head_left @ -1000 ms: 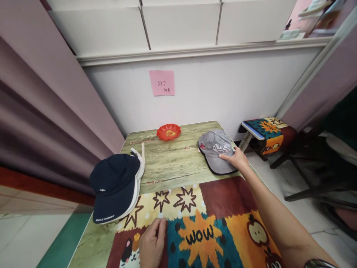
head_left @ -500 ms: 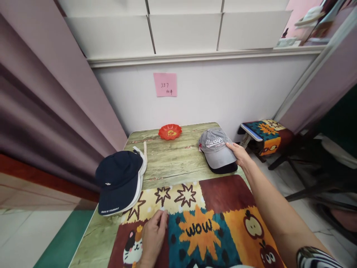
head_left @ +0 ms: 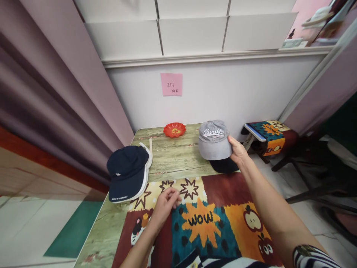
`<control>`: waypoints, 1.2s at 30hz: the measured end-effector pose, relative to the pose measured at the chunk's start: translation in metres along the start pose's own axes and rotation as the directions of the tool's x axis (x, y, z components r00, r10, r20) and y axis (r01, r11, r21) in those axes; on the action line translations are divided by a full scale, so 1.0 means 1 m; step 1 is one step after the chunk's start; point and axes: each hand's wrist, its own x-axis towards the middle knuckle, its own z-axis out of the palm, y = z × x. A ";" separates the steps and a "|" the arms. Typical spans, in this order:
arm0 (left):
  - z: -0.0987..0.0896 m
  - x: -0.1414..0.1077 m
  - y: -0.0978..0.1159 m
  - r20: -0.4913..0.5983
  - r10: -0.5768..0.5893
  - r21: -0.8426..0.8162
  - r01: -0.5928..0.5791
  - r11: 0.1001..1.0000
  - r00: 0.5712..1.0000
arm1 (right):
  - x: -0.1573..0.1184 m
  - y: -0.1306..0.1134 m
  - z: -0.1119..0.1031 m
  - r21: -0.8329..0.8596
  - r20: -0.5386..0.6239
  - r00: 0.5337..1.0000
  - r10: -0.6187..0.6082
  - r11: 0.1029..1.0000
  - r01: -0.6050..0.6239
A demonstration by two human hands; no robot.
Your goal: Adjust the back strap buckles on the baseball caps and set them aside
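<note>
My right hand (head_left: 237, 150) grips the right edge of a grey baseball cap (head_left: 215, 147) with "Always" lettering. The grey cap is raised a little above a black cap (head_left: 224, 166), whose brim shows below it; the rest of the black cap is hidden. My left hand (head_left: 166, 201) hovers over the patterned mat (head_left: 223, 190), fingers curled in, with nothing visible in them. To its left, a navy cap (head_left: 126, 163) lies over a white cap (head_left: 149, 159), of which only the edge and straps show.
A red scalloped dish (head_left: 174, 130) sits at the back of the wood-patterned table (head_left: 167, 160). Behind it, a pink note (head_left: 171, 84) is stuck to the wall. A purple curtain (head_left: 92, 74) hangs at left; a cloth-covered stool (head_left: 267, 134) stands at right.
My right hand has lifted and tilted the grey cap, baring more of the black brim. My left hand has moved up and right across the mat. The view has shifted slightly.
</note>
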 end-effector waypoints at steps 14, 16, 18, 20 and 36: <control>-0.027 0.075 0.083 -0.156 0.077 -0.621 -0.159 0.768 0.985 | -0.100 0.045 0.027 -0.218 0.470 0.858 0.208 0.969 -0.116; -0.029 0.073 0.102 -0.200 0.185 -0.579 -0.268 0.770 0.962 | -0.089 0.044 0.032 -0.254 0.481 0.872 0.090 0.966 0.040; -0.028 0.069 0.115 -0.214 0.285 -0.491 -0.355 0.796 0.934 | -0.079 0.043 0.038 -0.316 0.472 0.879 -0.076 0.916 0.249; -0.024 0.065 0.117 -0.166 0.351 -0.348 -0.388 0.854 0.922 | -0.072 0.043 0.041 -0.388 0.434 0.872 -0.225 0.827 0.407; -0.014 0.041 0.066 0.034 0.314 0.099 -0.316 0.944 0.949 | -0.124 0.071 0.086 -0.486 0.725 0.662 -0.189 0.541 0.687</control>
